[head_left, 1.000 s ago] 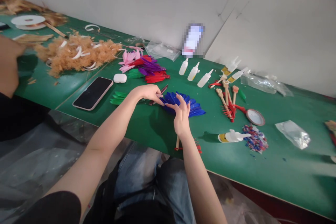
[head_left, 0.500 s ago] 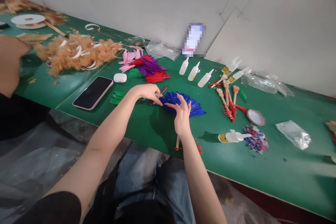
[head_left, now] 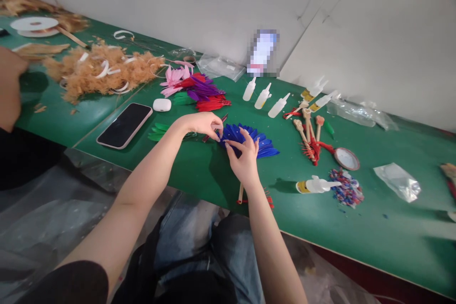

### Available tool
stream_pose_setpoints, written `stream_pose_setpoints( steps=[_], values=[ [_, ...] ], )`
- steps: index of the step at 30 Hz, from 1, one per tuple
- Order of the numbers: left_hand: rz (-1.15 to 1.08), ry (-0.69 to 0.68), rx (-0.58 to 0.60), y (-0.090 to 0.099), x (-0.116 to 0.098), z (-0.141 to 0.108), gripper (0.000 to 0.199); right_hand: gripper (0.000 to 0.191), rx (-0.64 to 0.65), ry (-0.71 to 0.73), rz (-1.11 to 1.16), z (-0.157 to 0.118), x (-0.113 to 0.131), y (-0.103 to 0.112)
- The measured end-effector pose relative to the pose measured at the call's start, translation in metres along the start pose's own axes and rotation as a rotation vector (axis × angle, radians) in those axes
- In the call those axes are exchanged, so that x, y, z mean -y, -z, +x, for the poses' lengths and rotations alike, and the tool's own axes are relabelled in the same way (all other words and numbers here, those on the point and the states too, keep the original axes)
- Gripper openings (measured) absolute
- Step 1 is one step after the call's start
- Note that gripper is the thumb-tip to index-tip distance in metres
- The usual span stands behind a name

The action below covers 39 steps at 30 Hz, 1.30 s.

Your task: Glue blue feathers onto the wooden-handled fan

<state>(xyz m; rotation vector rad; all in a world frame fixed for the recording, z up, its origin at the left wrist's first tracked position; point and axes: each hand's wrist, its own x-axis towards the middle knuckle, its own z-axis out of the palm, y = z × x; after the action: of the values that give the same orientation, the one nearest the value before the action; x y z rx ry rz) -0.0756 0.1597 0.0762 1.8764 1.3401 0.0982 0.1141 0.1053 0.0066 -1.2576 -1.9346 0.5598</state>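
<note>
A fan of blue feathers (head_left: 267, 146) lies spread on the green table in front of me. My left hand (head_left: 211, 126) reaches in from the left, thumb and fingers pinched at the fan's left edge. My right hand (head_left: 245, 156) is low over the fan, its thumb and index fingertip close together on the feathers near my left fingertips. The other right fingers stay stretched out. A thin dark tool (head_left: 205, 139) lies partly hidden under my left hand. Green feathers (head_left: 158, 131) lie by my left forearm. A wooden stick with red bristles (head_left: 241, 194) is partly behind my right forearm.
A black phone (head_left: 124, 125) and white earbud case (head_left: 162, 105) are left. Behind stand small glue bottles (head_left: 249, 89); another glue bottle (head_left: 313, 185) lies right, by colourful bits (head_left: 351, 190). Bone-topped sticks (head_left: 309, 133) lie nearby. Another person's arm (head_left: 10, 88) shows far left.
My left fingers have drawn together, and a pale thin thing beside them no longer shows. My right thumb has come into view, close to the index fingertip. The blue fan stays in place.
</note>
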Motion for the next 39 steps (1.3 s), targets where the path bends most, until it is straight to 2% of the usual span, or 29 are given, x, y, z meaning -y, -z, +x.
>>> stream_pose_setpoints(
  steps=[17,39],
  values=[
    [0.042,0.057,-0.062,-0.0059,-0.0069,0.0044,0.025,0.022,0.026,0.008,0.017,0.0003,-0.0033,0.0],
    [-0.059,0.076,-0.019,-0.008,-0.0087,0.0044,0.016,0.022,0.031,0.02,0.015,0.0,-0.0019,0.0003]
  ],
)
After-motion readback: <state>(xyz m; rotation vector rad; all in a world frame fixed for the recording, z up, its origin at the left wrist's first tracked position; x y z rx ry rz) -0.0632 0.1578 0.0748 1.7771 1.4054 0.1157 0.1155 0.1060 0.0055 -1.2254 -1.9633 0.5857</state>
